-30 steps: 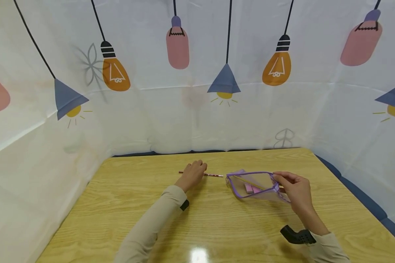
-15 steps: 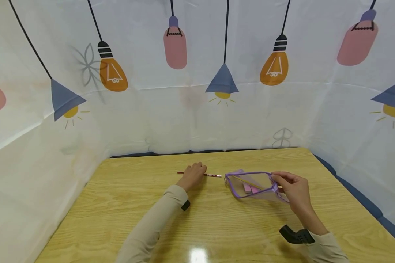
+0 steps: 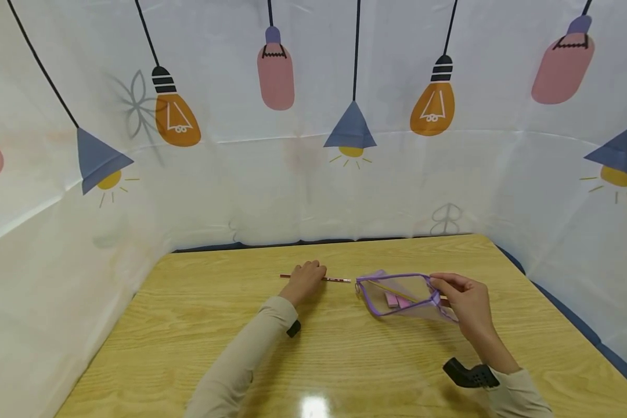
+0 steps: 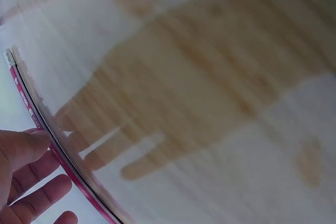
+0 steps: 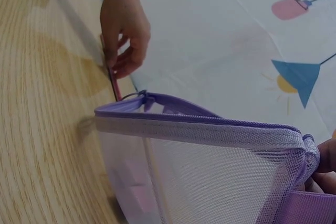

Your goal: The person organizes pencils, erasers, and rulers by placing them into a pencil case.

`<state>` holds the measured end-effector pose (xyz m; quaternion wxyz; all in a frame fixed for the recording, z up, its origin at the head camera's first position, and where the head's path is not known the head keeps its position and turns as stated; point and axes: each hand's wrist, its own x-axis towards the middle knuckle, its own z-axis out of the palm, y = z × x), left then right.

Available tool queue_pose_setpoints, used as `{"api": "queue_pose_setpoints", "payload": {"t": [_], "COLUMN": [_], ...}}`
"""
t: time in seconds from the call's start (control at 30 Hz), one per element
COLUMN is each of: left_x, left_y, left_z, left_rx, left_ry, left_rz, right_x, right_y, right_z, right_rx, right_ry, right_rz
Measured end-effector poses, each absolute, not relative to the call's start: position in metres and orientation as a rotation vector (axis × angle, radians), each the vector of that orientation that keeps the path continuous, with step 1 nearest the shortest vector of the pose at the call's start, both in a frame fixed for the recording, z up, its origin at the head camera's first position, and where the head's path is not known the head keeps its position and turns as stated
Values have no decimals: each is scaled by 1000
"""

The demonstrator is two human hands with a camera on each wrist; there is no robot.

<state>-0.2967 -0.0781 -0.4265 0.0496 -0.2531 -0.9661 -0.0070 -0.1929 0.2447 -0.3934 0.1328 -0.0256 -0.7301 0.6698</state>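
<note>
My left hand (image 3: 305,283) pinches a dark red pencil (image 3: 338,280) at its middle, low over the table. The left wrist view shows the thumb (image 4: 23,148) against the pencil's side, its white eraser end pointing away. With thumb and fingers, my right hand (image 3: 472,305) grips the right end of a purple-edged mesh pencil pouch (image 3: 404,274). Its zipper is undone and the mouth gapes toward the left hand. Inside lie a yellow pencil (image 3: 392,289) and pink blocks (image 3: 397,300) that look like erasers. The red pencil's eraser end lies just left of the pouch's mouth.
Both hands are over a wooden table (image 3: 313,348). A white curtain (image 3: 266,186) printed with lamps and bulbs hangs behind the table and along both sides. A metal ring (image 5: 135,95) sits at the pouch's zipper end.
The head view has turned slightly to the right. Both hands, the pencil and the pouch stay almost where they were.
</note>
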Motion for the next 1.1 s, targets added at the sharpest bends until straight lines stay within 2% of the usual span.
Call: {"api": "queue_pose_setpoints", "payload": {"t": [0.67, 1.1], "left_x": [-300, -293], "left_y": [-70, -69], "left_z": [-434, -432], "left_rx": [-717, -797], "left_ry": [-2936, -2905], "left_rz": [-4, 34], "right_x": [-201, -201], "right_y": [249, 248], "right_z": [-398, -397], "right_rx": [-70, -50], "right_ry": [-2122, -2144], "right_rz": [1945, 1933]}}
